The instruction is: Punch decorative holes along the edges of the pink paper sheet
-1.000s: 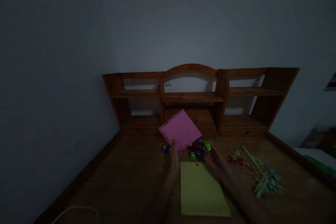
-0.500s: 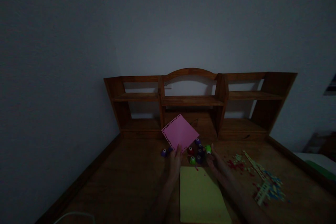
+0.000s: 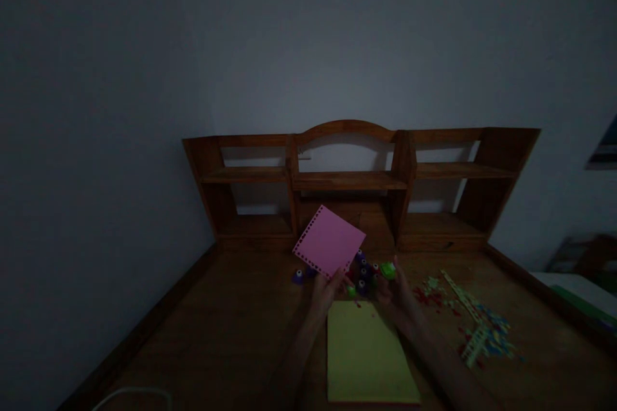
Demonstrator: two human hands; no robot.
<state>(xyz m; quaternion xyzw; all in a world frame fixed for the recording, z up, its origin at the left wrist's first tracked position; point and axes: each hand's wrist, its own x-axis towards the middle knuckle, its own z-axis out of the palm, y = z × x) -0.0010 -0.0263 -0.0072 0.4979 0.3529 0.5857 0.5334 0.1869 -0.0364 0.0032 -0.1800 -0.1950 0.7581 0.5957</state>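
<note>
The room is dim. My left hand (image 3: 325,292) pinches the lower corner of a pink paper sheet (image 3: 329,241) with punched holes along two edges, held tilted above the wooden desk (image 3: 231,327). My right hand (image 3: 396,295) is closed on a small green craft punch (image 3: 387,270), just right of the sheet. Between my hands several small punches (image 3: 362,273), purple, red and green, stand on the desk. A lone purple punch (image 3: 298,276) sits left of the sheet. A yellow sheet (image 3: 367,353) lies flat in front of me, under my wrists.
A wooden hutch with shelves (image 3: 351,180) stands at the back of the desk against the wall. Coloured paper scraps and punched strips (image 3: 475,327) are scattered at the right. A white cable (image 3: 130,395) curves at the lower left. The desk has raised side edges.
The pink sheet has turned slightly and shifted left in my left hand. My right hand has lifted the green punch a little and come closer to the sheet. The view has tilted slightly.
</note>
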